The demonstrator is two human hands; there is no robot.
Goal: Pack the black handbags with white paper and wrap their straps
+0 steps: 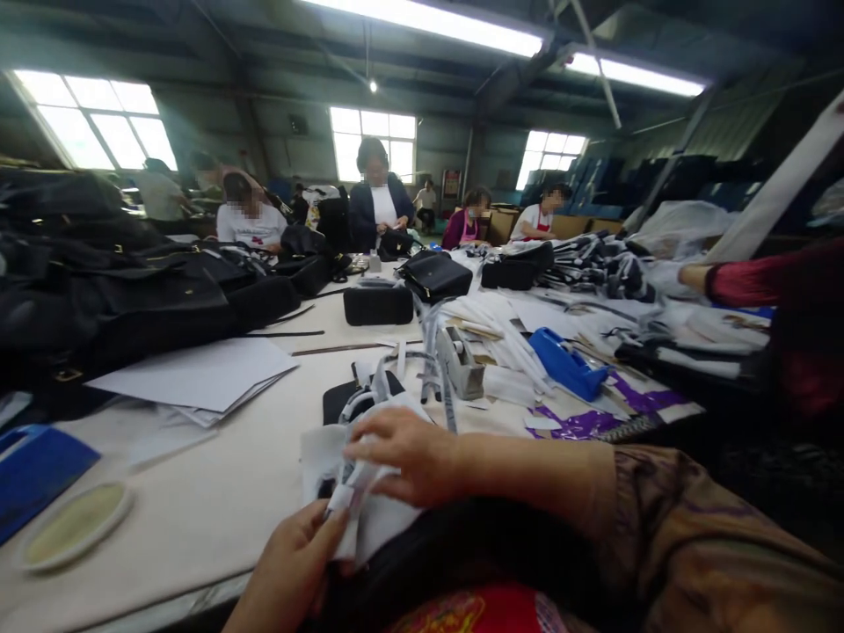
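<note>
A black bag lies in front of me at the table edge, with white paper around its strap, which has a pale wrapping. My left hand is closed on the white-wrapped strap, thumb on top. Over the same strap, my right hand has its thumb and fingers apart, fingertips at the wrapping. Slight blur hides whether those fingertips grip the paper. The lower part of the bag is hidden by my hands and the paper.
Black bags are heaped at left, beside white sheets. A blue tape dispenser, a grey dispenser and purple scraps lie at right. A shallow round dish stands at near left. Several people work beyond; a co-worker's sleeve reaches in from right.
</note>
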